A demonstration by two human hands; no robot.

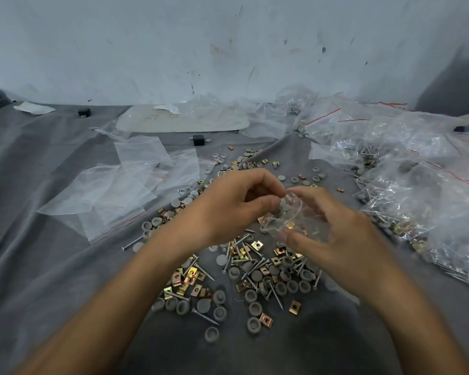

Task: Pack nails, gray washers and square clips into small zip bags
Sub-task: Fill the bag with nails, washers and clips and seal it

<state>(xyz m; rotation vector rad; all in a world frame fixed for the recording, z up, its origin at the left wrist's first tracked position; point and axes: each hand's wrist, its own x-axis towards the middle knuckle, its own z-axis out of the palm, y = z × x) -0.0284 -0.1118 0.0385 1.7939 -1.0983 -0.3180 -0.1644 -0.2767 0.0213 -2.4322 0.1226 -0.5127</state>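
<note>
Head view: we hold a small clear zip bag (293, 217) above a pile of nails, washers and clips (255, 269). Our left hand (228, 207) pinches its top edge; our right hand (333, 231) grips its body. We should press evenly along the strip to seal it.

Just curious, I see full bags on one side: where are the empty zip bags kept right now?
The empty zip bags lie flat on the gray cloth at the left of the head view, beside the left hand and the loose hardware pile.
</note>
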